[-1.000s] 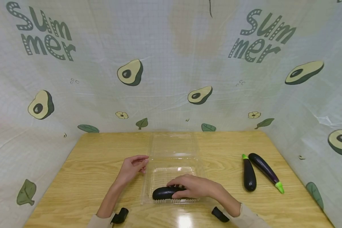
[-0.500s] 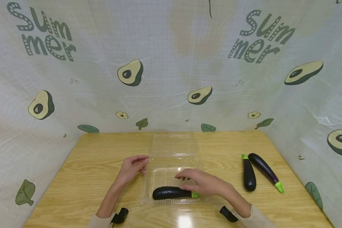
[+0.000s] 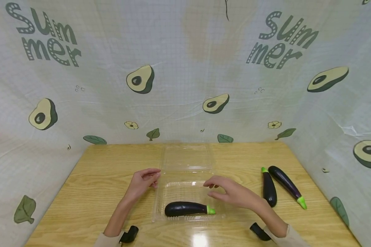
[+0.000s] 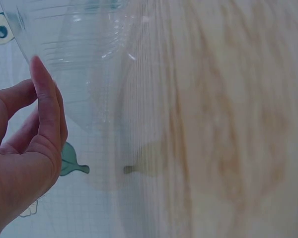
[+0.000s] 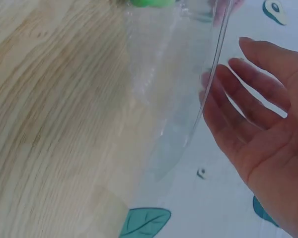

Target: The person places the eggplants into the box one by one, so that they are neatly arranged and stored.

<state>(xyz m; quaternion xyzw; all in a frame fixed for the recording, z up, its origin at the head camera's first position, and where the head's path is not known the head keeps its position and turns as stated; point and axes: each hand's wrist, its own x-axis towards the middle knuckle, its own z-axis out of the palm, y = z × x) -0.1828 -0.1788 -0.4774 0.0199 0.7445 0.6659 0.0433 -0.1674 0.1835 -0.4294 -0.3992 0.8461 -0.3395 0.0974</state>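
A dark purple eggplant with a green stem lies crosswise near the front of a clear plastic clamshell container, stem to the right. My left hand is at the container's left side near the hinge; in the left wrist view its straight fingertips meet the plastic edge. Over the container's right part hovers my right hand, fingers loosely bent and holding nothing. In the right wrist view, its fingers are near the clear rim, and the eggplant's green stem shows at the top.
Two more eggplants lie at the right of the wooden table, one beside the other. The container's lid is folded back toward the rear. A printed cloth encloses the back and sides.
My right hand has let go of the eggplant in the container and moved up and to the right, leaving the whole eggplant visible. My left hand has stayed at the container's side.
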